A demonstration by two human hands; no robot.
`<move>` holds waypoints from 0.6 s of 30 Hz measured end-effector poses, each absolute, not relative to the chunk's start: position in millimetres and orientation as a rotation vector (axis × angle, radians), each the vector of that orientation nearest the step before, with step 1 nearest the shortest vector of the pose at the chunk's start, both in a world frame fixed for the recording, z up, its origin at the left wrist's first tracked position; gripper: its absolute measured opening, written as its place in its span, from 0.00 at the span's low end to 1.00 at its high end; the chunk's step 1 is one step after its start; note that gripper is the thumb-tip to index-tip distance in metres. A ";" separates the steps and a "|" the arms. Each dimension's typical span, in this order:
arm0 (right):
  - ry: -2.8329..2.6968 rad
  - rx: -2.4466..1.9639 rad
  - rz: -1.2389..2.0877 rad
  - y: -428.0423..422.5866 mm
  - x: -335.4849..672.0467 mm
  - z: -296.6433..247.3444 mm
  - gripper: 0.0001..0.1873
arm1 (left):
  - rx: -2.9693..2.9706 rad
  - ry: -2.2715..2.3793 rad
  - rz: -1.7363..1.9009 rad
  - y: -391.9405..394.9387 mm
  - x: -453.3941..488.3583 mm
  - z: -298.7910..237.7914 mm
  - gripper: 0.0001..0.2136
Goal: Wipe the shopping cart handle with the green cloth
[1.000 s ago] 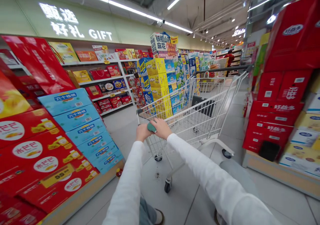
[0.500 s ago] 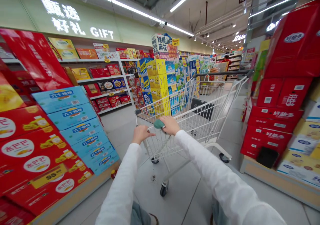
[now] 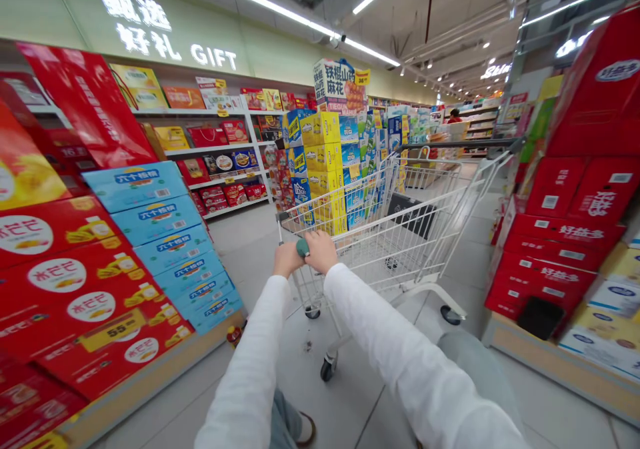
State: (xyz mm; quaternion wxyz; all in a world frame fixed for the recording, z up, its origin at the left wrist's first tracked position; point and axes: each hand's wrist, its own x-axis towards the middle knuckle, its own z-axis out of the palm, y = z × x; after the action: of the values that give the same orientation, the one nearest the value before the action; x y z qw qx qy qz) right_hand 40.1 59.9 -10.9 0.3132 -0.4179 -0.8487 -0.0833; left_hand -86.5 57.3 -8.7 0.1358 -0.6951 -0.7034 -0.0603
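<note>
A white wire shopping cart (image 3: 400, 236) stands in a supermarket aisle right in front of me. Its handle has a green grip (image 3: 302, 248). My left hand (image 3: 287, 258) is closed round the handle just left of the green grip. My right hand (image 3: 320, 251) is closed round the handle just right of it. The two hands sit close together. Both arms wear white sleeves. A dark flat thing (image 3: 411, 211) lies inside the cart basket.
Stacked red and blue gift boxes (image 3: 150, 236) line the left. Red cartons (image 3: 565, 236) are stacked on the right. A tower of yellow and blue boxes (image 3: 325, 162) stands ahead, with shelves (image 3: 215, 149) behind. A person in red (image 3: 455, 116) is far down the aisle.
My left hand, which was apart from the grip half a second ago, has closed back on the handle beside my right hand. The cart and the view have shifted slightly.
</note>
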 end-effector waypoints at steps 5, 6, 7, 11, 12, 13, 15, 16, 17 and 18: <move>-2.289 -1.025 -0.325 78.7 88.0 -8.0 0.17 | -2.052 -2.052 -0.151 57.2 -93.2 -7.3 0.26; -2.273 -1.070 -0.331 85.8 106.9 -6.2 0.17 | -2.067 -2.056 -0.144 57.0 -93.1 -6.9 0.27; -2.245 -1.130 -0.333 92.8 125.8 -4.5 0.16 | -2.076 -2.056 -0.143 56.7 -92.3 -6.7 0.28; -2.140 -1.318 -0.356 111.6 180.6 -0.4 0.15 | -2.065 -2.064 -0.155 54.2 -84.0 -6.8 0.30; -2.118 -1.345 -0.368 113.2 186.2 -0.1 0.15 | -2.061 -2.068 -0.156 53.4 -81.2 -6.8 0.30; -2.092 -1.367 -0.383 113.3 188.1 -0.1 0.15 | -2.058 -2.073 -0.154 52.7 -78.3 -6.6 0.29; -2.042 -1.396 -0.408 109.8 180.6 -0.5 0.14 | -2.052 -2.084 -0.144 51.6 -73.1 -5.9 0.28; -2.029 -1.399 -0.415 106.2 171.4 -0.8 0.13 | -2.052 -2.085 -0.137 51.3 -71.1 -5.6 0.28; -2.034 -1.388 -0.415 101.7 158.7 -1.3 0.12 | -2.050 -2.084 -0.131 51.2 -69.7 -5.3 0.27; -2.059 -1.358 -0.405 96.2 143.0 -2.0 0.12 | -2.050 -2.081 -0.126 51.2 -68.8 -5.3 0.26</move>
State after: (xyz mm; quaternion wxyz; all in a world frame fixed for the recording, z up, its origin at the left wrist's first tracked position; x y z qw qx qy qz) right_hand 143.0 96.2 -2.0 0.3153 -0.5155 -0.7817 -0.1539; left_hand -68.8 51.2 -5.3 0.1085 -0.6969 -0.7076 -0.0429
